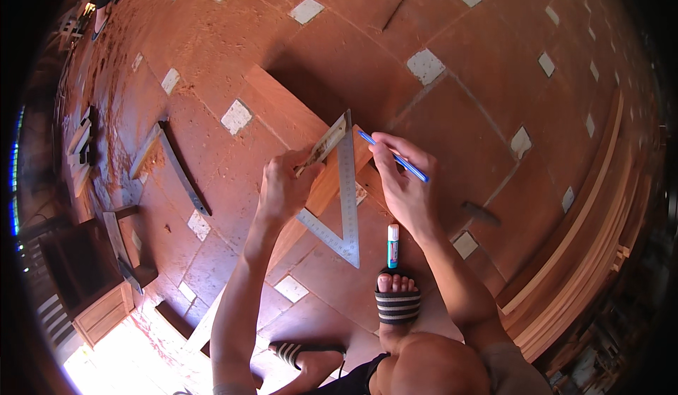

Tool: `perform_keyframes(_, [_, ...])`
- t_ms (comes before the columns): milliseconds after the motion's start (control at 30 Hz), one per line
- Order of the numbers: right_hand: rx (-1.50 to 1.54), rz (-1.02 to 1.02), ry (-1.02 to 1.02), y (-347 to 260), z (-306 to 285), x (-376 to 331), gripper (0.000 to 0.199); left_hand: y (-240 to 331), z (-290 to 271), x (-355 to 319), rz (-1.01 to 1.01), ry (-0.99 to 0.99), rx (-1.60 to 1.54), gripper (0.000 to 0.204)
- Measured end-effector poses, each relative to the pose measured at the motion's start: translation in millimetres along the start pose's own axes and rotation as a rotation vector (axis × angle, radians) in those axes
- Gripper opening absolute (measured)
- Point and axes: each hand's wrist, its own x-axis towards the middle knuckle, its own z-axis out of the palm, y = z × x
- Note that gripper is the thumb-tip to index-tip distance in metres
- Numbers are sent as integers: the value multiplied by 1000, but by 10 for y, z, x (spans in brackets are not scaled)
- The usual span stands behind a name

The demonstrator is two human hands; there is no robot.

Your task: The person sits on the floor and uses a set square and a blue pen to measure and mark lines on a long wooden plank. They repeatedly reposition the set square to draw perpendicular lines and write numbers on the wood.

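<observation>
Floor (367, 63): reddish-brown tiles, laid diagonally in view, small white square insets (426, 66) at corners, pale joints between. Sawdust (127, 24) scattered at upper left. Long planks (590, 247) stacked along right side, edges bowed by lens. Lower left: dark boxy piece (70, 261), lighter wood panel (102, 315) just below. Strong white glare (106, 360) across floor there. Far edges dim, details hard to tell.
</observation>
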Motion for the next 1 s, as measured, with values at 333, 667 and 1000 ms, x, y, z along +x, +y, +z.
perform_keyframes(333, [-39,63,-97,-6,31,141,25,-19,9,-14,6,17,12,35])
perform_keyframes(667, [-210,-43,-200,-108,-92,-20,24,-90,42,11,36,39,-25,38])
perform_keyframes(1000, [-98,283,-336,-141,-397,-509,24,-60,-42,-34,44,15,77,37])
